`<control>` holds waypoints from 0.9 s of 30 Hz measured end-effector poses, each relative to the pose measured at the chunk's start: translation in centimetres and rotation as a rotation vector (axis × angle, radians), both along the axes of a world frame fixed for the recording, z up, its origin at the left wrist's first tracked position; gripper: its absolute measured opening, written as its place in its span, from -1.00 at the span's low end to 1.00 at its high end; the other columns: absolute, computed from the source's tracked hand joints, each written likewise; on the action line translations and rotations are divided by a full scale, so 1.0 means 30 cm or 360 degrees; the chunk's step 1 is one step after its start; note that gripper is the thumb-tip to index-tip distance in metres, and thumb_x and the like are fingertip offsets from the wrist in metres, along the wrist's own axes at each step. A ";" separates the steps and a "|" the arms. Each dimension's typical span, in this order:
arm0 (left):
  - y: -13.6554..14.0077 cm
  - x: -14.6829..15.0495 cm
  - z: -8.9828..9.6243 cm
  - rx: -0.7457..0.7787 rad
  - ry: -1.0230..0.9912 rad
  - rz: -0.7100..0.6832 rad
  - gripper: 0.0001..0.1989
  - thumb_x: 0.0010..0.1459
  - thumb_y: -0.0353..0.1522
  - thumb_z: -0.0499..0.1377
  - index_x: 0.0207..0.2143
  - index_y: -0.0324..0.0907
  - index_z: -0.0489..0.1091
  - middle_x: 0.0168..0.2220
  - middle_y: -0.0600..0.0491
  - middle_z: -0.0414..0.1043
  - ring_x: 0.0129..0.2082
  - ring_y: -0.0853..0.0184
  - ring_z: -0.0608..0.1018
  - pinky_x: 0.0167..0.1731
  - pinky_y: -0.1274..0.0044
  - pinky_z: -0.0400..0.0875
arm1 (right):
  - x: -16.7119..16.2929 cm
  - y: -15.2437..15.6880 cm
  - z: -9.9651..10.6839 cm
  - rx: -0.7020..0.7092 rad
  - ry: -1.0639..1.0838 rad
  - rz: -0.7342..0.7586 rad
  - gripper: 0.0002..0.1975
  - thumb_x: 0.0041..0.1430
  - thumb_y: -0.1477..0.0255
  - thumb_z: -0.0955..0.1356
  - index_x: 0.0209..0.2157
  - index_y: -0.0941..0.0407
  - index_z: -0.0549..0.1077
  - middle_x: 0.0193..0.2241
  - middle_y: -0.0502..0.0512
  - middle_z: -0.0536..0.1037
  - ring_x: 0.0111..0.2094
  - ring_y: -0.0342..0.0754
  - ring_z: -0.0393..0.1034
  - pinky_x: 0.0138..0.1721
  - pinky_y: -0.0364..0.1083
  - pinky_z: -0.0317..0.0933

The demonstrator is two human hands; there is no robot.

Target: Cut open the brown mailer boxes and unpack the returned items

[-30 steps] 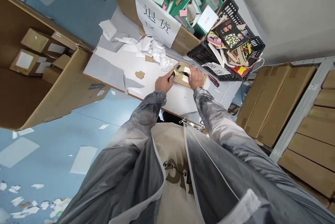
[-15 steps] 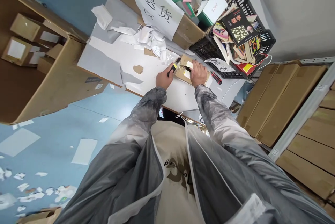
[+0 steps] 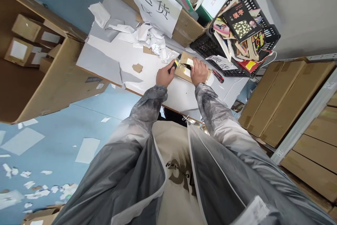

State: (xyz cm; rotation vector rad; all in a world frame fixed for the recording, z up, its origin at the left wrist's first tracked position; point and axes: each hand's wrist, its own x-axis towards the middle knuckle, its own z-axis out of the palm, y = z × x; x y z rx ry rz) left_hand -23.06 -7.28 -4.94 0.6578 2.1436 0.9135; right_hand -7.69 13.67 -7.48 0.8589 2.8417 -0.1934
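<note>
My left hand (image 3: 165, 75) is closed around a black and yellow utility knife (image 3: 174, 65), its tip beside the left end of a small cardboard box (image 3: 181, 73). The box lies on the white table (image 3: 131, 77), with a pale label on it and a dark gap in its top. My right hand (image 3: 199, 71) grips the box's right part, the fingers bent over its top. A red and black utility knife (image 3: 218, 76) rests on the table just right of that hand. Clear plastic wrap (image 3: 170, 55) lies behind the box.
Crumpled white paper (image 3: 151, 37) and a cardboard scrap (image 3: 137, 67) lie on the table. Behind stand a carton with a paper sign (image 3: 155, 4) and a black crate (image 3: 268, 39) of books. A large open carton (image 3: 65, 67) is at left, shelved boxes (image 3: 286, 95) at right.
The view has shifted slightly. My left hand and its knife have turned a little at the box's end, while my right hand keeps its hold.
</note>
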 end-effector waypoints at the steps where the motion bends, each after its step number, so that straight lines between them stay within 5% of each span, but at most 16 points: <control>1: -0.012 0.002 0.005 -0.0022 0.0030 -0.0038 -0.21 0.80 0.05 0.10 0.84 -0.10 0.30 0.22 -0.13 0.87 0.14 -0.06 0.84 0.26 0.33 0.65 | -0.007 -0.003 -0.007 -0.0007 0.0054 -0.0038 -0.21 0.88 0.12 0.02 0.74 0.24 0.42 0.61 0.55 0.50 0.52 0.52 0.47 0.55 0.52 0.33; 7: -0.146 0.045 0.063 -0.0382 0.0198 -0.0301 -0.19 0.78 0.00 0.05 0.88 -0.09 0.19 0.10 -0.29 0.85 0.19 -0.25 0.79 0.22 0.22 0.59 | -0.111 0.076 -0.010 0.0029 0.0137 -0.0514 0.02 0.90 0.01 -0.16 0.40 0.31 0.71 0.10 0.55 0.78 0.21 0.41 0.73 0.35 0.41 0.56; 10: -0.189 0.043 0.083 -0.0446 0.0219 -0.0395 -0.18 0.79 0.00 -0.03 0.89 -0.13 0.15 0.03 -0.34 0.83 0.14 -0.28 0.79 0.16 0.20 0.57 | -0.148 0.163 0.044 -0.0020 0.0048 -0.0435 -0.01 0.92 -0.11 -0.07 0.23 0.27 0.75 -0.03 0.46 0.77 0.17 0.36 0.73 0.26 0.29 0.59; 13: -0.190 0.025 0.103 -0.0481 0.0268 -0.0406 -0.21 0.78 -0.04 -0.01 0.87 -0.11 0.21 0.08 -0.36 0.81 0.15 -0.29 0.78 0.15 0.18 0.56 | -0.137 0.176 0.112 0.0097 -0.0017 -0.0264 -0.14 0.92 -0.11 0.06 0.25 0.26 0.71 0.05 0.52 0.75 0.22 0.40 0.66 0.29 0.31 0.55; 17: -0.189 -0.002 0.150 -0.0520 0.0298 -0.0431 -0.25 0.74 -0.08 0.06 0.81 -0.05 0.36 0.13 -0.37 0.81 0.15 -0.31 0.79 0.16 0.15 0.56 | -0.073 0.039 0.161 0.0334 0.0173 -0.0060 -0.32 0.89 0.11 0.07 0.24 0.23 0.69 0.08 0.60 0.69 0.18 0.46 0.60 0.30 0.42 0.48; 20: -0.203 -0.040 0.182 -0.0475 0.0345 -0.0359 -0.28 0.73 -0.06 0.08 0.78 0.02 0.43 0.13 -0.33 0.83 0.17 -0.31 0.78 0.15 0.16 0.56 | -0.026 -0.093 0.164 0.0202 0.0021 0.0064 -0.38 0.86 0.21 0.07 0.18 0.17 0.70 0.02 0.55 0.69 0.13 0.44 0.58 0.29 0.37 0.44; 23: -0.180 -0.105 0.188 -0.0362 0.0405 -0.0332 -0.32 0.73 -0.05 0.11 0.75 0.09 0.49 0.14 -0.27 0.85 0.19 -0.29 0.78 0.18 0.16 0.54 | 0.005 -0.179 0.165 0.0090 -0.0162 0.0061 -0.36 0.83 0.00 0.22 0.38 0.23 0.61 0.23 0.63 0.66 0.30 0.51 0.50 0.42 0.38 0.38; 27: -0.070 -0.207 0.142 -0.0290 0.0454 -0.0555 -0.39 0.64 -0.12 0.23 0.63 0.18 0.63 0.17 -0.20 0.86 0.23 -0.26 0.77 0.20 0.17 0.54 | 0.032 -0.200 0.185 -0.0070 -0.0425 0.0012 -0.18 0.72 -0.10 0.42 0.54 0.34 0.48 0.38 0.69 0.59 0.39 0.52 0.45 0.52 0.35 0.31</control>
